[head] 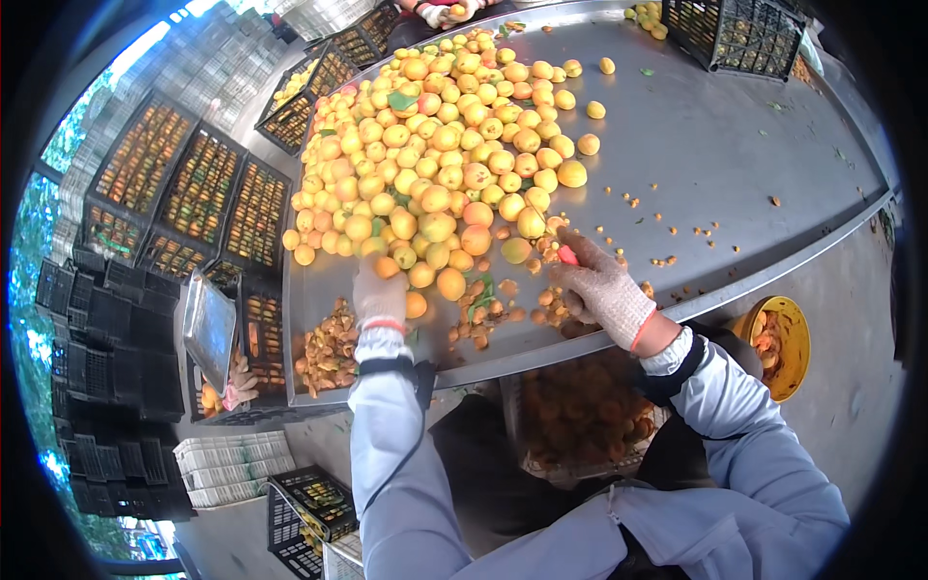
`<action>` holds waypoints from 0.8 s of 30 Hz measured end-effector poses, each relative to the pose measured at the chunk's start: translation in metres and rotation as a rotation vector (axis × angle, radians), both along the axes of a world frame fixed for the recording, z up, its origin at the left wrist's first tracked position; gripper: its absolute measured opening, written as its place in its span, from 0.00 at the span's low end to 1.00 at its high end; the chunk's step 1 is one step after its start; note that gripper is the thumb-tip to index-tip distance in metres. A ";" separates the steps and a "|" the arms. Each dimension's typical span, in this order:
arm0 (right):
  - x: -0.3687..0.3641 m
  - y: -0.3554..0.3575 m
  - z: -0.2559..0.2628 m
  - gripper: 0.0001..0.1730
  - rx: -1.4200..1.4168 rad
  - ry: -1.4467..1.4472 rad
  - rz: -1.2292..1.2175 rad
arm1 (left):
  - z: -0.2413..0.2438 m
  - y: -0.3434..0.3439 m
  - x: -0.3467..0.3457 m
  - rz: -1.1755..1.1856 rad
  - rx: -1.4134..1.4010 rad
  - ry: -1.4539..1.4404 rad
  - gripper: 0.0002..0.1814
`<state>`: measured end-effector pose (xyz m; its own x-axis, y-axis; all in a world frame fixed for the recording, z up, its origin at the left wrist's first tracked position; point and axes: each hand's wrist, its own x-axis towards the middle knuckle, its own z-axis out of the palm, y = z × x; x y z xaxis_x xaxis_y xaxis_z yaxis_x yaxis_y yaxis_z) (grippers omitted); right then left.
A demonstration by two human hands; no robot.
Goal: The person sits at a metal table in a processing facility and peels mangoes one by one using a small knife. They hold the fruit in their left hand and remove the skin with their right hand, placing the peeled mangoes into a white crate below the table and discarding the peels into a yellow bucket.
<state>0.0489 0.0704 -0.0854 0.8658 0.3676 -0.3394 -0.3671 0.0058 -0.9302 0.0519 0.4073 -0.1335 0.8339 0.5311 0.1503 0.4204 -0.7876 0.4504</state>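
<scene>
A large heap of apricots [435,145] lies on the metal table [696,123] in front of me. My left hand [380,296], in a knitted glove, reaches to the heap's near left edge, and its blurred fingertips meet the fruit beside an orange apricot [386,267]. Whether it grips one is hidden. My right hand [605,290], also gloved, is closed around a small tool with a red handle [568,255]; the working end cannot be made out. Apricot pits [552,308] lie under and beside this hand. More brown pits or pieces [330,355] are piled left of my left wrist.
Below the table edge, a crate of halved-looking fruit [580,413] stands between my legs. A yellow bucket [790,348] is at right. Filled black crates [196,196] line the left, and another crate [754,36] stands on the far table. A person's gloved hands [446,13] show opposite.
</scene>
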 end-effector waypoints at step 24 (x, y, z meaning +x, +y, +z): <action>-0.014 0.002 -0.010 0.25 -0.361 -0.618 0.074 | 0.027 -0.169 -0.048 -0.294 -1.738 -0.193 0.22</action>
<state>0.0346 0.0723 -0.0958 0.9161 0.3900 0.0928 0.2391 -0.3459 -0.9073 0.0035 0.2386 -0.1065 0.9622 0.0201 -0.2718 0.2112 0.5750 0.7904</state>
